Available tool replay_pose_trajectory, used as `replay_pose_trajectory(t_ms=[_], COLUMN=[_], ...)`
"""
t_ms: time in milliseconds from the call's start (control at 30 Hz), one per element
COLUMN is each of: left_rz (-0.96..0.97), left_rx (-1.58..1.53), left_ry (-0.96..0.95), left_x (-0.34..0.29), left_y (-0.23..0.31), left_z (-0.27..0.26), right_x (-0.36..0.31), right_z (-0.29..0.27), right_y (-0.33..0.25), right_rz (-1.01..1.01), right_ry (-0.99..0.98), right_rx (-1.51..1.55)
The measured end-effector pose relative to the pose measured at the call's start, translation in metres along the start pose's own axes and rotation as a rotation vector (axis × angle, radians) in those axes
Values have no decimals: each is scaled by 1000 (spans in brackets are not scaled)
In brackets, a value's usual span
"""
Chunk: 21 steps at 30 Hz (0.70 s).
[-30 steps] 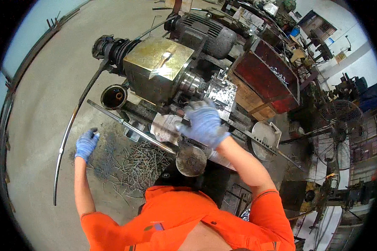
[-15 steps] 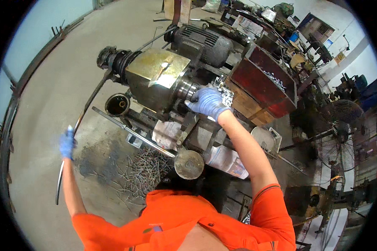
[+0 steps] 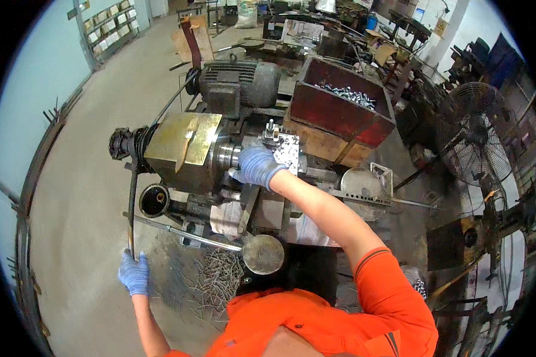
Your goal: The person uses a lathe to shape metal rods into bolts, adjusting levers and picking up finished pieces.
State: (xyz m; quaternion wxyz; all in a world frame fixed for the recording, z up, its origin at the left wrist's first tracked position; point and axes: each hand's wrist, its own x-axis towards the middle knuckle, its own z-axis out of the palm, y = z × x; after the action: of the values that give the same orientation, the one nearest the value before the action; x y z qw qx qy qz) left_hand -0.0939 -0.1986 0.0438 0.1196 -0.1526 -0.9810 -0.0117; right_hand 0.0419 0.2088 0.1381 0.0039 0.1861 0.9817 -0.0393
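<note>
My left hand, in a blue glove, is closed round the lower part of a long dark lever. The lever runs up to the left end of a greasy machine headstock with a brassy top plate. My right hand, also gloved, is at the shiny spindle collar, fingers bent in; whatever they hold is hidden. Just beyond it sits a tool block, beside a plate strewn with bright metal bits. A silver bar ends at a round disc near my body.
Behind stands an electric motor. A red bin of small metal parts rests on wood at the right. Thin metal scraps litter the floor. A caged fan stands far right; an open round cup is beside the headstock.
My view has turned, so the machine sits further left. The lever has swung inward with my left hand and now crosses the silver bar's end. My right hand stays at the collar.
</note>
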Motion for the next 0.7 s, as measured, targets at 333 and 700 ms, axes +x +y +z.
replay_pose_trajectory(t_ms=[333, 700], left_rz=[376, 401], left_rx=[137, -683], left_ry=[-39, 323], left_x=[17, 65], left_y=[12, 149], left_z=[-38, -104], right_x=[-48, -122], right_z=[-58, -98], right_y=[20, 114], right_rz=[-67, 169], right_ry=[241, 824], right_rx=[-42, -111])
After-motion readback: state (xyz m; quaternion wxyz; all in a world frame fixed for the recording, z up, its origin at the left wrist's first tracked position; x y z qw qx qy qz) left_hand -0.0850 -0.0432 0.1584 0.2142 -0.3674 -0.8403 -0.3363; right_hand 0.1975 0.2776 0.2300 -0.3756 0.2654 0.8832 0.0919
